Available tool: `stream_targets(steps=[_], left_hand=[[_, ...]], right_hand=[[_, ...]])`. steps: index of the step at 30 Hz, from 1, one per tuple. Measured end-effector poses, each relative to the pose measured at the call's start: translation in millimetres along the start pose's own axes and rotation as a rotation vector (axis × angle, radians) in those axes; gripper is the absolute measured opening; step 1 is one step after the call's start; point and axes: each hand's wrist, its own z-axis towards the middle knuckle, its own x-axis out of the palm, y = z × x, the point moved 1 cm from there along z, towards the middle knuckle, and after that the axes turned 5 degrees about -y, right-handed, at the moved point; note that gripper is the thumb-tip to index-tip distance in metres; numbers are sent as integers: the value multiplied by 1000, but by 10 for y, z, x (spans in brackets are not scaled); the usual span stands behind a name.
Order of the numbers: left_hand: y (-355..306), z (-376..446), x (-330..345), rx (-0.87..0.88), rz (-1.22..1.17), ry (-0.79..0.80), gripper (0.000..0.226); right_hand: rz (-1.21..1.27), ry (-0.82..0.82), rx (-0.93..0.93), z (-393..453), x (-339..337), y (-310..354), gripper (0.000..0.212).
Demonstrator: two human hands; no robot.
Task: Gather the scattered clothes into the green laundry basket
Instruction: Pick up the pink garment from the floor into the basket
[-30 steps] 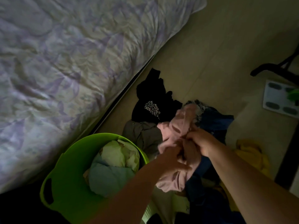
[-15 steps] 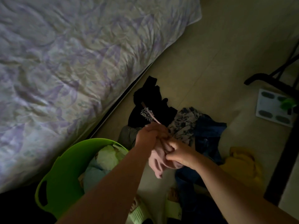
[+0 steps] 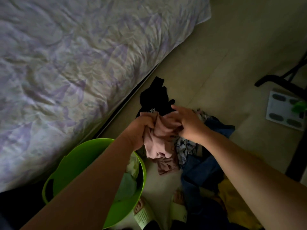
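Left hand (image 3: 142, 128) with fingers clamped on a pink garment (image 3: 159, 143) held just right of the green laundry basket (image 3: 73, 163), right hand (image 3: 187, 125) with fingers spread, touching the garment, dark clothes pile (image 3: 204, 170) on the floor beside the bed (image 3: 74, 63)

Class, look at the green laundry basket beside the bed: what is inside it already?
Inside the green laundry basket lie pale green and light blue clothes, bunched against its far side. The left forearm crosses over the opening, so the rest of the contents and the bottom cannot be seen.
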Motion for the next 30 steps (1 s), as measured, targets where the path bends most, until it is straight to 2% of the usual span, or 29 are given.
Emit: stream_targets(steps=[2, 3, 5, 7, 10, 13, 14, 17, 20, 22, 24, 27, 30], left_hand=[[-133, -22, -17, 49, -76, 13, 46], [-198, -32, -24, 83, -124, 40, 51], [-328, -80, -34, 146, -194, 64, 58], [-383, -56, -99, 179, -231, -3, 53], [-379, 29, -237, 222, -158, -226, 22], [-322, 123, -453, 389, 185, -426, 13], [-312, 128, -498, 432, 326, -447, 11], [-249, 84, -625, 482, 669, -440, 26], [-194, 88, -772, 496, 973, -520, 22], [-186, 118, -865, 452, 1083, -555, 23], [-201, 129, -928, 413, 1091, -588, 25], [-213, 133, -893, 338, 956, -624, 28], [-157, 119, -732, 110, 553, -491, 24]], right_hand=[[-106, 87, -2, -21, -39, 112, 42], [-134, 95, 65, -49, -82, 131, 29], [-67, 150, 368, -112, -146, 89, 14], [125, 155, 645, -171, -183, 35, 17], [313, 102, 766, -205, -168, -47, 19], [233, 162, 830, -242, -213, -90, 26], [164, 187, 851, -242, -228, -113, 27], [25, 283, 895, -206, -334, -67, 15], [169, 370, 958, -106, -445, 11, 16], [333, 333, 971, -45, -519, 43, 23], [516, 277, 981, -7, -560, 91, 30], [870, 165, 1066, 47, -569, 213, 36], [1095, 76, 1112, 111, -526, 349, 45]])
